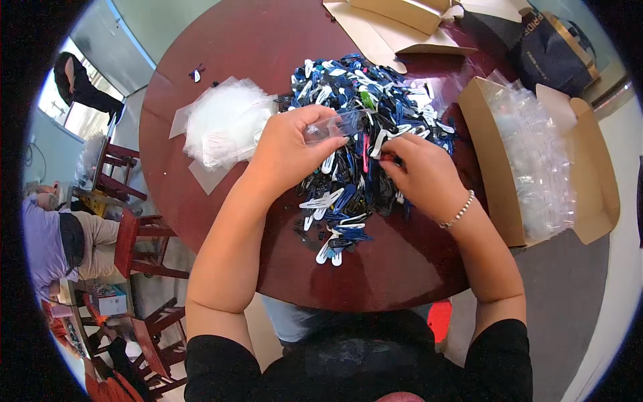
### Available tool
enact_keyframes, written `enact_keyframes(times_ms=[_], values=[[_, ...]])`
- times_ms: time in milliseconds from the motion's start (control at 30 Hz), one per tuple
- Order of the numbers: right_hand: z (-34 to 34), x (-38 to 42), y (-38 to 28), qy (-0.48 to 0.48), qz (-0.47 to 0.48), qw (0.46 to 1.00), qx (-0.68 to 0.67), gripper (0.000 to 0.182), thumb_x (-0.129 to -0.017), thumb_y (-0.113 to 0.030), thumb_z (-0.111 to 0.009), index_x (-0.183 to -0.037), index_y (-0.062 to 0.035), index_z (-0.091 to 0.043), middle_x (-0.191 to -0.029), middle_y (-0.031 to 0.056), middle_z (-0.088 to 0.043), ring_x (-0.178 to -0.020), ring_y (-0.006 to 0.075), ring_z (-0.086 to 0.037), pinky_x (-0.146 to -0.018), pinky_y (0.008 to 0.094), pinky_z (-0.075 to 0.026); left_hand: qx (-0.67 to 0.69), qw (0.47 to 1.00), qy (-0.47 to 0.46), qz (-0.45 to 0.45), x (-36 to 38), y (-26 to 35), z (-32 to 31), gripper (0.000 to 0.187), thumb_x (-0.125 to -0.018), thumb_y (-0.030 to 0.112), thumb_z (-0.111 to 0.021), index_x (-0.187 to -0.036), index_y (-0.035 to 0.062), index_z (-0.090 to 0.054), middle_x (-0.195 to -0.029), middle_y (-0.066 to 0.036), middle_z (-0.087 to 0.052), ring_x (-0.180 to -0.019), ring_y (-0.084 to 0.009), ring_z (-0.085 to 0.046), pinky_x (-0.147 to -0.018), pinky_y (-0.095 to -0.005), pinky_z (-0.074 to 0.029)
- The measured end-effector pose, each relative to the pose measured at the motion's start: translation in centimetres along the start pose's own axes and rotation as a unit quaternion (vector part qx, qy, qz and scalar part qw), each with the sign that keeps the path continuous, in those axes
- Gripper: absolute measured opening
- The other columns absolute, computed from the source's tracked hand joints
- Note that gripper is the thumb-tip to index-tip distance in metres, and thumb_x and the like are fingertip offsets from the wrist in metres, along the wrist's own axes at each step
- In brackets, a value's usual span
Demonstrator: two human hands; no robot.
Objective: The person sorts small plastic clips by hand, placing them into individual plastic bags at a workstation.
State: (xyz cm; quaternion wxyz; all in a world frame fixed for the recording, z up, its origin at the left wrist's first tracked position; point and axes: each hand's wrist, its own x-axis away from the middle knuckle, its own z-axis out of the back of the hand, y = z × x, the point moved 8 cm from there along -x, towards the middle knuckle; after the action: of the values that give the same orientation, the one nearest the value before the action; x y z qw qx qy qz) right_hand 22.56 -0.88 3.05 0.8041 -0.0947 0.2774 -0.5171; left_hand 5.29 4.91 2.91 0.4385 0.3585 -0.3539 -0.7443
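A large heap of snap hair clips [345,191], mostly blue, black and white, is spread over the middle of the round table. Above it, my left hand [288,147] pinches a small clear plastic bag [335,127] between thumb and fingers. My right hand [429,171] is just to the right, over the heap, its thumb and fingertips closed on a hair clip that they mostly cover. Beside those fingertips lies a white clip [378,143]. A pink clip [366,154] and a green clip [366,100] stand out among the darker ones.
Flat clear bags [224,120] form a pile left of the heap. At the right, an open cardboard box [492,161] holds many plastic packets. More cardboard [402,27] and a dark paper bag [552,53] are at the back. Wooden stools [151,244] and a seated person [63,241] are at left.
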Motion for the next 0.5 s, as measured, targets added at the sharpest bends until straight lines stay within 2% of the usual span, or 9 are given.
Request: enact_keyframes(times_ms=[100, 167, 267, 300, 367, 433, 467, 500], values=[[-1.1, -0.3, 0.7, 0.001, -0.036, 0.998, 0.056, 0.013, -0.081, -0.010, -0.069, -0.091, -0.0043, -0.063, -0.087, 0.0120, -0.063, -0.074, 0.0293, -0.063, -0.065, 0.0368, -0.051, -0.005, 1.000, 0.003, 0.007, 0.1, 0.0, 0.1, 0.028, -0.078, 0.012, -0.077, -0.102, 0.0012, -0.068, -0.085, -0.008, -0.070, -0.070, -0.0104, -0.065, -0.064, -0.0261, -0.051], [-0.9, 0.0, 0.9, 0.010, -0.027, 0.999, 0.043, 0.012, -0.080, -0.007, -0.068, -0.091, -0.0044, -0.064, -0.086, 0.0114, -0.063, -0.070, 0.0279, -0.062, -0.064, 0.0360, -0.050, 0.011, 1.000, 0.017, -0.019, 0.0, -0.1, 0.2, 0.034, -0.074, 0.011, -0.080, -0.105, 0.0030, -0.068, -0.077, 0.002, -0.066, -0.059, -0.0009, -0.041, -0.055, -0.0198, -0.038], [0.2, 0.8, 2.5, 0.022, -0.055, 0.997, -0.048, 0.016, -0.079, -0.004, -0.069, -0.094, -0.0029, -0.064, -0.079, 0.0057, -0.062, -0.062, 0.0129, -0.056, -0.058, 0.0263, -0.046, 0.018, 0.999, 0.024, -0.039, 0.1, -0.1, 0.1, 0.033, -0.075, 0.011, -0.080, -0.105, 0.0035, -0.068, -0.080, 0.002, -0.066, -0.059, -0.0010, -0.041, -0.055, -0.0197, -0.037], [0.8, 0.9, 3.0, 0.021, -0.096, 0.991, -0.089, 0.016, -0.080, -0.005, -0.071, -0.095, -0.0033, -0.065, -0.079, 0.0024, -0.063, -0.065, 0.0070, -0.054, -0.059, 0.0229, -0.045, 0.020, 0.999, 0.022, -0.037, 0.2, 0.0, -0.1, 0.033, -0.075, 0.011, -0.080, -0.105, 0.0035, -0.068, -0.080, 0.002, -0.066, -0.059, -0.0010, -0.041, -0.055, -0.0197, -0.037], [2.7, 1.0, 1.9, 0.051, -0.100, 0.986, -0.125, 0.016, -0.082, -0.004, -0.071, -0.096, -0.0029, -0.065, -0.081, 0.0022, -0.063, -0.066, 0.0066, -0.054, -0.061, 0.0223, -0.045, 0.017, 0.999, 0.002, -0.043, 0.2, 0.8, -0.1, 0.024, -0.078, 0.011, -0.076, -0.099, 0.0032, -0.068, -0.082, -0.006, -0.069, -0.070, -0.0104, -0.063, -0.064, -0.0269, -0.050], [3.5, 1.3, 1.3, 0.093, -0.089, 0.973, -0.190, 0.019, -0.083, 0.000, -0.069, -0.101, -0.0014, -0.064, -0.087, 0.0046, -0.064, -0.072, 0.0078, -0.057, -0.065, 0.0215, -0.047, 0.016, 0.999, -0.025, -0.018, 0.4, 1.2, -0.4, 0.022, -0.078, 0.011, -0.076, -0.097, 0.0032, -0.068, -0.080, -0.006, -0.068, -0.070, -0.0116, -0.062, -0.064, -0.0290, -0.050], [3.5, 1.3, 0.9, 0.096, -0.084, 0.973, -0.194, 0.019, -0.083, 0.000, -0.069, -0.101, -0.0014, -0.064, -0.087, 0.0046, -0.064, -0.072, 0.0078, -0.057, -0.065, 0.0215, -0.047, -0.016, 0.998, -0.013, -0.057, 0.5, 1.6, -0.5, 0.023, -0.077, 0.012, -0.076, -0.096, 0.0030, -0.067, -0.080, -0.008, -0.066, -0.070, -0.0165, -0.063, -0.065, -0.0309, -0.049], [4.3, 1.3, -0.6, 0.130, -0.020, 0.974, -0.187, 0.021, -0.082, 0.002, -0.069, -0.102, -0.0009, -0.063, -0.090, 0.0059, -0.063, -0.075, 0.0086, -0.058, -0.066, 0.0221, -0.048, -0.021, 0.998, -0.012, -0.058, 0.7, 1.4, -0.8, 0.023, -0.077, 0.012, -0.076, -0.096, 0.0030, -0.067, -0.080, -0.008, -0.066, -0.070, -0.0165, -0.063, -0.065, -0.0309, -0.049]])
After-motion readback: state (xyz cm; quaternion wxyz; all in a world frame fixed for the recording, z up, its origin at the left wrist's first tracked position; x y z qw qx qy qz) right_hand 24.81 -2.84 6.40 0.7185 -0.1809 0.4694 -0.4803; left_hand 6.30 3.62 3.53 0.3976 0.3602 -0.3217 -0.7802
